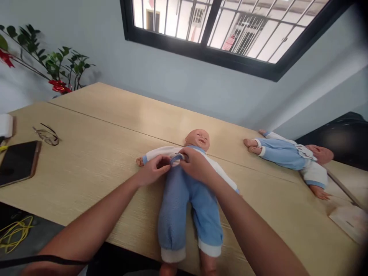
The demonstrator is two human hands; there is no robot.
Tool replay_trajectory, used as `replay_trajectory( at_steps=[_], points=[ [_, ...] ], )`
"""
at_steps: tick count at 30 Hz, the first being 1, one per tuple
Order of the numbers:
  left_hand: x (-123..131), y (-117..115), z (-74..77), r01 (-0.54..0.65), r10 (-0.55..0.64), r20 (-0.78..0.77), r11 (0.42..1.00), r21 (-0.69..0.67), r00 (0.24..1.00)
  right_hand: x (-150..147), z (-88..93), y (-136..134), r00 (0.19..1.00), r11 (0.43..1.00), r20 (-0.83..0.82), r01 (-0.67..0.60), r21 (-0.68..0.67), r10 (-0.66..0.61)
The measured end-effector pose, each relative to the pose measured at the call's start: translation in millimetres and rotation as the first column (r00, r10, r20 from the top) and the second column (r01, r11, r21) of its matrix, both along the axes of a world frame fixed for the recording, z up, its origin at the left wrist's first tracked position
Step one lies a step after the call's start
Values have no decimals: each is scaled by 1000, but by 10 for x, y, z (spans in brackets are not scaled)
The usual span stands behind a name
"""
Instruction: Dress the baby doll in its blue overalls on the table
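Observation:
A baby doll (pixel 175 203) in a white top and blue trousers lies face up on the table before me, its head away from me. Over its waist, both my hands pinch a small pale, blue-edged loop (pixel 176 159); whether this is part of the clothing or a separate piece, I cannot tell. My left hand (pixel 156 168) has its thumb and fingers closed at the left side of the loop. On the opposite side, my right hand (pixel 194 163) is closed on the loop's upper right edge, partly covering the doll's chest.
A second doll (pixel 284 153) in similar clothes lies at the right. On the left of the table (pixel 86 172) are eyeglasses (pixel 47 136), a dark phone (pixel 20 161) and a white object (pixel 5 125). A yellow cable (pixel 17 234) hangs below; a plant (pixel 63 65) stands behind.

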State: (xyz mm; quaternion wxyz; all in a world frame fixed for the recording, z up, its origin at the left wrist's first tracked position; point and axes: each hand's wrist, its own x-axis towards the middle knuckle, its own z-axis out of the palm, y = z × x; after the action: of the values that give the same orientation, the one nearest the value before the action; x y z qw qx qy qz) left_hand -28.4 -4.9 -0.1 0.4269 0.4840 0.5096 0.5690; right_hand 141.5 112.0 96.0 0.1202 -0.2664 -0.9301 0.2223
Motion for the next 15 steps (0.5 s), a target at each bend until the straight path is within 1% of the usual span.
replay_trajectory(
  at_steps=[2,3,5,6,7,8,9,10,11,13,14,15],
  points=[
    [-41,21,18,85,-84,49,996,-13,995,78,43,6,995,995,-88,31,-99,-39],
    [-55,46,40,121,-120,32,993,-14,992,105,73,10,994,987,-102,32,-156,-48],
    [-71,120,104,172,-171,-76,985,0,982,128,138,31,994,964,-103,4,-265,-32],
    [-73,162,141,179,-175,-155,984,12,972,128,169,44,995,951,-103,-18,-308,-14],
    [-70,201,177,165,-155,-235,986,24,959,125,196,56,995,941,-101,-34,-336,0],
    [-64,233,209,125,-108,-304,991,37,946,121,217,64,995,935,-96,-42,-352,8],
    [-53,253,235,56,-33,-357,997,52,933,118,231,64,996,931,-85,-41,-362,10],
    [-38,260,254,-44,68,-396,997,71,916,119,236,55,998,931,-68,-28,-363,4],
    [-18,254,265,-161,186,-429,982,96,884,124,228,35,999,938,-51,-6,-348,-13],
    [35,209,267,-371,407,-492,912,174,770,141,173,-27,998,968,-37,37,-247,-47],
    [67,177,259,-431,476,-527,876,216,704,152,129,-64,998,986,-38,51,-161,-58],
    [99,144,245,-447,502,-568,860,247,652,163,78,-99,997,996,-41,64,-59,-66]
  ],
)
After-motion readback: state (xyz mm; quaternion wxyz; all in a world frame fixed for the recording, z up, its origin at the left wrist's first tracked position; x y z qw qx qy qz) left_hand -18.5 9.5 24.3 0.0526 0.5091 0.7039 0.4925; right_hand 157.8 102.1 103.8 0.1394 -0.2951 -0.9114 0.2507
